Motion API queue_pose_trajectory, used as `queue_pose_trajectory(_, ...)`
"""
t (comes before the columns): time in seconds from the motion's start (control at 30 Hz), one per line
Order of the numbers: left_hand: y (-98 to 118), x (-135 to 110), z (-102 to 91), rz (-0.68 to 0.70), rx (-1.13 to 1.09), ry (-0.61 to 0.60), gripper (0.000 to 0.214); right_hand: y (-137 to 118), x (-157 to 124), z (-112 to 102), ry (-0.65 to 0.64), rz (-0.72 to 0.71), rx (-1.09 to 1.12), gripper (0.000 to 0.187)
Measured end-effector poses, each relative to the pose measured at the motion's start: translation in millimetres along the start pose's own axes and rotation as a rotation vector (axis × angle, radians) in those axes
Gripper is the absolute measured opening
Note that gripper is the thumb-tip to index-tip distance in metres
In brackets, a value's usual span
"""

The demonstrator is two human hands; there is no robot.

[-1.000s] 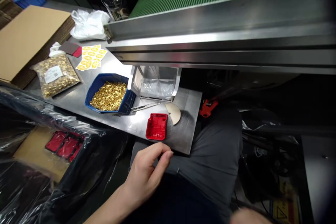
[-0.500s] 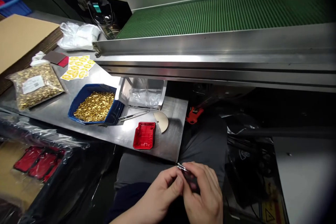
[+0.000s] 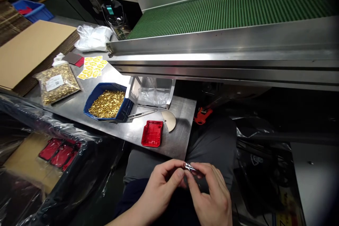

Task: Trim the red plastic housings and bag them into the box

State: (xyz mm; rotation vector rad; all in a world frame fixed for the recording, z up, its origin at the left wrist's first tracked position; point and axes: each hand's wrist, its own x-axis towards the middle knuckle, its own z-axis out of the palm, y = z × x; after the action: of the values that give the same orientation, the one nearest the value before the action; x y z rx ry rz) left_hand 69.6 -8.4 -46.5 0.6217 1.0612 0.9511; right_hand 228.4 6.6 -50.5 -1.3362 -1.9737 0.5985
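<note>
Above my lap, my left hand (image 3: 164, 185) and my right hand (image 3: 211, 192) meet at the fingertips. Pinched between them is a small shiny metal piece (image 3: 189, 166), mostly covered by the fingers, so its kind is unclear. Both hands are closed, thumbs bent inward. Just beyond them on the metal table lies an open red plastic housing (image 3: 152, 134). Beside it rests a beige half-round disc (image 3: 169, 121). Metal tweezers (image 3: 143, 114) lie near a blue bin (image 3: 90, 102) that holds many small gold-coloured metal parts (image 3: 107, 104).
A green ribbed conveyor (image 3: 212, 12) with a metal side rail crosses the top. A clear bag of gold parts (image 3: 57, 84), yellow stickers (image 3: 92, 67) and a white plastic bag (image 3: 94, 37) sit left. Red parts (image 3: 60, 152) lie in a plastic-lined box. An orange-handled tool (image 3: 203, 116) is beneath the conveyor.
The whole view has shifted, so the table things appear farther right. My fingertips have moved slightly apart around the metal piece, and more of it shows.
</note>
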Motion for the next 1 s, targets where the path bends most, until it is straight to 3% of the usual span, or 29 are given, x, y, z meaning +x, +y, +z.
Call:
queue_pose_trajectory(0.13,6,2,-14.8,-0.043,0.189,0.017,0.031,0,8,-6,-0.077,-0.171,-0.012,0.012)
queue_pose_trajectory(0.3,18,3,-31.3,0.129,0.629,-0.137,0.03,2,10,-13,-0.212,-0.214,-0.019,0.012)
queue_pose_trajectory(0.4,19,4,-35.8,0.21,0.781,-0.165,0.025,3,8,-14,-0.241,-0.21,-0.033,0.013)
queue_pose_trajectory(0.5,14,5,-41.8,0.264,0.76,-0.04,0.025,4,5,-13,-0.244,-0.182,-0.049,0.013)
queue_pose_trajectory(0.67,16,8,-63.4,0.388,0.674,0.354,0.003,5,6,-15,-0.262,-0.183,-0.09,0.012)
queue_pose_trajectory(0.73,18,7,-69.0,0.39,0.696,0.431,0.002,5,7,-14,-0.254,-0.179,-0.1,0.012)
queue_pose_trajectory(0.8,20,5,-67.9,0.334,0.738,0.359,0.008,4,7,-13,-0.25,-0.184,-0.108,0.012)
queue_pose_trajectory(0.93,20,-1,-51.0,0.221,0.753,0.038,0.017,2,8,-10,-0.271,-0.232,-0.108,0.015)
queue_pose_trajectory(1.0,21,-2,-43.6,0.198,0.759,-0.039,0.019,0,8,-10,-0.285,-0.252,-0.101,0.016)
